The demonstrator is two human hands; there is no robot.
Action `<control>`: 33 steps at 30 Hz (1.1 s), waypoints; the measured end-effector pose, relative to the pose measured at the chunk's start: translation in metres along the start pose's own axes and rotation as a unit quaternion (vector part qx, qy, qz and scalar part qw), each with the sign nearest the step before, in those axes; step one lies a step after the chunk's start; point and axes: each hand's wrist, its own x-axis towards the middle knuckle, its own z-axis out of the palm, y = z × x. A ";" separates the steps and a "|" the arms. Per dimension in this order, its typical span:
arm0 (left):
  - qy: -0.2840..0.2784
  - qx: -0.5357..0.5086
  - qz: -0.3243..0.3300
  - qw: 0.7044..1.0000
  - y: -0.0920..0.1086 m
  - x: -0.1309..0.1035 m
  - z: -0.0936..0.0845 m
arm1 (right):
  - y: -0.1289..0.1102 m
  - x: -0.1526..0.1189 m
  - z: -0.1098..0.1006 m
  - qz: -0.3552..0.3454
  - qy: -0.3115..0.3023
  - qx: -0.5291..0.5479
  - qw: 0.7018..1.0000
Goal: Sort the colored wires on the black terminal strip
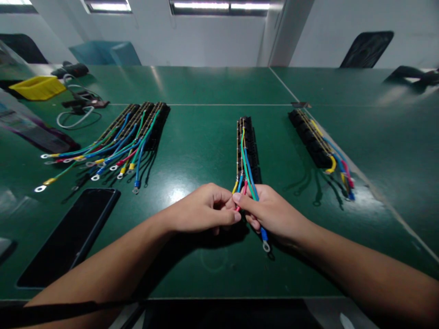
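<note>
A black terminal strip (252, 146) with gold-coloured metal parts lies lengthwise in front of me, its colored wires running toward me. My right hand (270, 208) is closed around the wires (249, 176), green and blue ones among them. Below its fingers a blue-sleeved ring terminal (265, 242) sticks out. My left hand (209, 208) meets the right one and pinches the red wire (238, 208) near its end. The fingers hide the other wire ends.
Several similar wired strips (137, 128) lie at left, another strip (310, 139) at right. A phone (70, 237) rests by my left forearm. Farther back are a yellow bin (37, 87), a white cable (75, 124) and a plastic bag (30, 123) on the green table (202, 151).
</note>
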 end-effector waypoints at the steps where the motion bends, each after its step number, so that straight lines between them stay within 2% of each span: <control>1: -0.003 -0.002 -0.005 1.000 0.000 0.000 0.000 | 0.000 0.000 0.000 0.000 0.001 0.000 1.000; 13: 0.017 0.002 0.043 0.999 -0.005 0.001 0.001 | -0.004 -0.001 0.001 0.006 -0.001 0.022 1.000; 21: -0.002 -0.006 0.005 1.000 -0.005 0.001 0.000 | -0.003 0.000 0.000 0.007 0.001 0.028 1.000; 28: 0.028 0.006 0.036 0.999 -0.007 0.002 0.001 | -0.004 -0.001 0.001 0.007 -0.001 0.029 1.000; 33: 0.021 -0.003 0.020 1.000 -0.006 0.002 0.002 | -0.003 -0.001 0.000 0.014 0.000 0.027 1.000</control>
